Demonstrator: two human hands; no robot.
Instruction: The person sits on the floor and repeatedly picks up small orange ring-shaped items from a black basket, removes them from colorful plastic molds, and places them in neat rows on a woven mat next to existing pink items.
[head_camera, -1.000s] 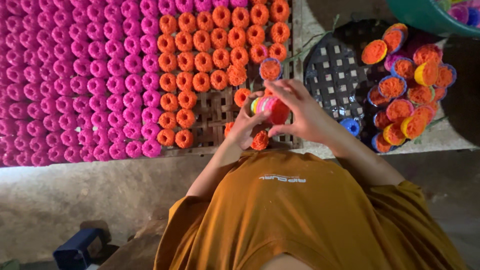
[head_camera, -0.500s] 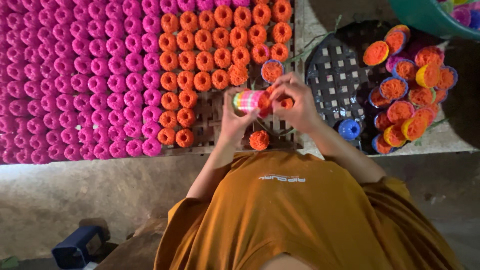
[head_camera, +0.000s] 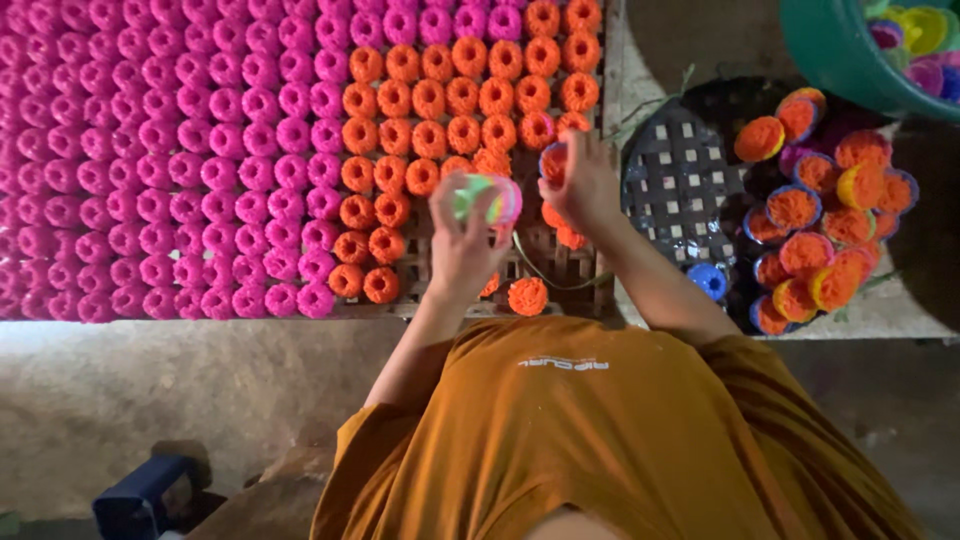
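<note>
We note: left hand (head_camera: 462, 245) grasps stack of empty cups (head_camera: 487, 199); right hand (head_camera: 583, 180) grasps one orange-filled cup (head_camera: 553, 163) over rack (head_camera: 560, 268) right edge. One stack, one cup held.

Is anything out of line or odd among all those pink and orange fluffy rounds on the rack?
Mostly neat rows, but one orange round sits alone at the rack's near edge, apart from the orange block. The orange rows also break up raggedly beside the left hand and right hand. Nothing looks spilled or damaged.
</note>
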